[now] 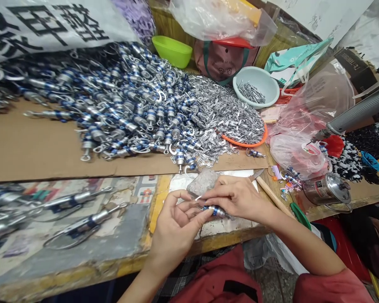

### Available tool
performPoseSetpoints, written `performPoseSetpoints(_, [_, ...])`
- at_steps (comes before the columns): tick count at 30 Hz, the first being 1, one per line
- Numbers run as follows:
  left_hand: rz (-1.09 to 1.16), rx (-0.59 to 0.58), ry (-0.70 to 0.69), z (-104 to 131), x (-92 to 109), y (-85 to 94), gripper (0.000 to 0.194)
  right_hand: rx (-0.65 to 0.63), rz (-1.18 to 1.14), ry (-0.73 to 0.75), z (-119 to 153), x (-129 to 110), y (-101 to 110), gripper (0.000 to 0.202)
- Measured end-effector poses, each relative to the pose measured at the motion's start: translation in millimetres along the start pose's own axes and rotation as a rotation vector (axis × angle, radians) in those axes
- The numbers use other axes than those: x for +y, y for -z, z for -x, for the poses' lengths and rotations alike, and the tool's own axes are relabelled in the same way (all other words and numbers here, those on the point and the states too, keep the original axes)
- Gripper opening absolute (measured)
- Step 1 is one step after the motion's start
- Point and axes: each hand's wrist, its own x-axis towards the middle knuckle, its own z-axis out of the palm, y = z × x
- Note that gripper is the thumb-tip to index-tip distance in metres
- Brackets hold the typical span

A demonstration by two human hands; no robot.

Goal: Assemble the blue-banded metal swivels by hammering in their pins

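Just above the bench's front edge, my left hand (pixel 180 223) grips a small blue-and-silver metal cylinder piece (pixel 216 211) between thumb and fingers. My right hand (pixel 240 197) is closed over it, pinching a small, thin pale strip (pixel 198 198) by the cylinder's left end. Fingers partly hide both parts. Behind my hands lies a grey stone (pixel 203 182) on a white sheet. Beside my right wrist is a hammer-like tool with a wooden handle (pixel 273 195), its head partly covered by my hand.
A big heap of similar blue-and-silver pieces (pixel 129 101) covers the cardboard. Small flat metal plates (pixel 227 115) spill beside it. A pale blue bowl (pixel 255 103) holds metal pins. On the right stand a lidded metal cup (pixel 326 193) and an electric screwdriver (pixel 360 111). Loose pieces (pixel 85 225) lie at left.
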Motion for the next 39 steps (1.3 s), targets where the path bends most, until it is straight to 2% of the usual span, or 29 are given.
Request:
performPoseSetpoints(3, [0.007,0.001,0.020,0.2,0.6,-0.8,0.051,0.253,-0.032,-0.008,17.9,1.4,6.6,0.020])
performPoseSetpoints(5, [0.011,0.014,0.040,0.4,1.2,-1.2,0.052,0.417,0.037,-0.134,42.8,8.8,21.4,0.019])
performPoseSetpoints(6, [0.010,0.018,0.042,0.5,1.5,-1.3,0.053,0.466,0.126,-0.245,58.4,14.9,29.6,0.018])
performPoseSetpoints(7, [0.005,0.021,0.041,0.6,1.8,-1.2,0.053,0.450,0.256,-0.362,75.1,22.1,37.0,0.019])
performPoseSetpoints(9, [-0.007,0.026,0.037,0.9,2.1,-0.8,0.052,0.263,0.520,-0.547,107.3,38.1,46.2,0.032])
performPoseSetpoints(11, [-0.014,0.023,0.040,0.9,2.3,-0.4,0.052,0.136,0.597,-0.624,131.1,52.1,46.8,0.034])
performPoseSetpoints(13, [-0.012,0.016,0.039,0.6,2.2,-0.2,0.052,0.104,0.556,-0.604,141.7,60.7,42.7,0.030])
performPoseSetpoints(17, [-0.001,0.017,0.026,-0.2,1.2,-0.3,0.054,0.222,0.524,-0.514,134.3,58.8,37.4,0.028])
performPoseSetpoints(19, [-0.005,0.011,0.022,-0.2,0.6,0.0,0.052,0.228,0.526,-0.486,126.8,50.1,34.7,0.030])
performPoseSetpoints(23, [-0.015,-0.003,0.027,0.2,0.0,1.7,0.048,0.117,0.414,-0.455,115.4,30.8,16.0,0.036])
performPoseSetpoints(26, [-0.030,-0.002,0.020,0.3,-0.8,3.2,0.049,0.031,0.350,-0.467,107.4,28.3,1.8,0.046])
performPoseSetpoints(29, [-0.032,-0.004,0.014,0.4,-1.0,3.6,0.048,0.098,0.266,-0.470,99.7,30.7,6.7,0.039])
performPoseSetpoints(32, [-0.025,0.007,0.018,0.5,0.5,1.6,0.050,0.200,0.228,-0.365,94.4,20.8,25.5,0.044])
performPoseSetpoints(35, [0.003,0.029,0.024,0.5,2.7,-1.7,0.054,0.099,0.264,-0.214,90.2,-1.9,37.1,0.051])
performPoseSetpoints(39, [0.020,0.037,0.039,1.4,4.3,-3.8,0.056,-0.111,0.443,-0.122,84.1,-24.0,35.2,0.058])
